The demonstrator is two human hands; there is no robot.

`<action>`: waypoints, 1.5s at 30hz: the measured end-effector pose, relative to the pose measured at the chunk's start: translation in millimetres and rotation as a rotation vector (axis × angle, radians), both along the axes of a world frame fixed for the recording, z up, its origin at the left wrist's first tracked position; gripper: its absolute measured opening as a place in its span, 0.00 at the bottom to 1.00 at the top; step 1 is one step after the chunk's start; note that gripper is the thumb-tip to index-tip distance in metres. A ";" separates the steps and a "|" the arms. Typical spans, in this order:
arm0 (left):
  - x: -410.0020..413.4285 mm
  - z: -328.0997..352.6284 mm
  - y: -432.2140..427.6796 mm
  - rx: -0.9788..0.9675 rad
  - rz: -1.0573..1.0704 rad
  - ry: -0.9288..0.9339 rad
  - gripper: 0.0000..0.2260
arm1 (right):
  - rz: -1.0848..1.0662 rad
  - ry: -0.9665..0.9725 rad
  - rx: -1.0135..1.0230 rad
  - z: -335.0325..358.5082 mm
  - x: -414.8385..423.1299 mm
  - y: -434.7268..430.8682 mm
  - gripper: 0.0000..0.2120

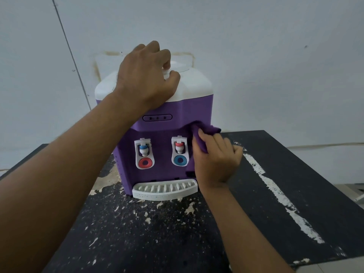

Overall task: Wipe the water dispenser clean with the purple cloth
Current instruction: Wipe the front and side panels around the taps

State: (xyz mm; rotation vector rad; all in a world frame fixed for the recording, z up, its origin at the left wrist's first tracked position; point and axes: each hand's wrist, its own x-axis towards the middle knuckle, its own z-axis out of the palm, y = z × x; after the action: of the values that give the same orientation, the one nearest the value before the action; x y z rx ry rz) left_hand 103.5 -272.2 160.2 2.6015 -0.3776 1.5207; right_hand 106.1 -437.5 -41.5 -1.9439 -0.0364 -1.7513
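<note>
A purple water dispenser [163, 134] with a white top, two white taps and a white drip tray [165, 189] stands on a black table. My left hand [145, 75] rests on the white top, fingers curled over its raised rim. My right hand [216, 158] holds a bunched purple cloth [202, 133] pressed against the dispenser's front right edge, beside the right tap [179, 150]. Part of the cloth is hidden under my fingers.
The black table [285, 184] has worn, flaking paint and a long white scraped streak on the right. Its right edge drops off near the frame's right side. A pale wall stands close behind the dispenser.
</note>
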 end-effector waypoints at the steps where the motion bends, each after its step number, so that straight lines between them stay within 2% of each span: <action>1: -0.3 0.2 -0.3 0.003 0.000 0.000 0.16 | -0.018 -0.016 -0.015 10.7 2.5 2.6 0.06; 8: -1.4 2.5 0.1 0.019 0.007 0.017 0.16 | -0.128 0.165 -0.181 14.3 -2.8 13.1 0.03; 12: -2.8 2.4 -1.3 0.016 -0.004 0.018 0.16 | -0.085 0.374 -0.271 -4.5 -18.6 9.5 0.08; 14: -2.9 1.6 -0.9 0.015 0.003 0.010 0.16 | -0.063 0.346 -0.243 -4.7 -24.9 6.2 0.07; 16: -3.1 0.8 -0.3 0.012 0.008 0.004 0.17 | -0.056 0.195 -0.203 7.8 -21.7 1.4 0.03; 18: -2.8 1.1 -0.5 0.017 0.012 0.003 0.16 | -0.090 0.094 -0.191 28.0 -15.2 0.8 0.03; 24: -0.4 1.5 0.4 0.015 0.018 0.008 0.15 | -0.091 0.328 -0.265 27.2 -10.8 13.8 0.08; 29: 0.1 1.5 -0.1 0.021 0.016 0.006 0.15 | 0.007 0.406 -0.322 -16.8 -13.3 6.2 0.10; 35: -1.7 1.5 -1.2 0.009 0.017 0.010 0.15 | 0.130 0.466 -0.517 -53.9 -20.0 -11.8 0.12; 37: -2.0 1.4 -1.6 0.009 0.021 0.012 0.15 | 0.146 0.423 -0.490 -48.3 -18.4 -15.6 0.10; 41: -0.8 1.2 -1.1 0.001 0.028 0.021 0.16 | 0.054 0.100 -0.368 -7.2 -2.0 -20.7 0.04; 43: -1.1 1.5 -1.1 -0.005 0.023 0.031 0.17 | -0.007 0.075 -0.356 5.7 3.0 -17.5 0.05; 45: -1.2 2.0 -1.0 -0.004 0.022 0.041 0.17 | -0.015 0.135 -0.389 -3.0 2.1 -13.4 0.05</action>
State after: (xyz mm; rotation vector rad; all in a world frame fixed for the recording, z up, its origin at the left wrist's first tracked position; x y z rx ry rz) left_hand 102.3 -273.2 162.3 2.6376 -0.3431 1.4710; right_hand 108.2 -450.9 -44.4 -2.3367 -0.3382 -1.7141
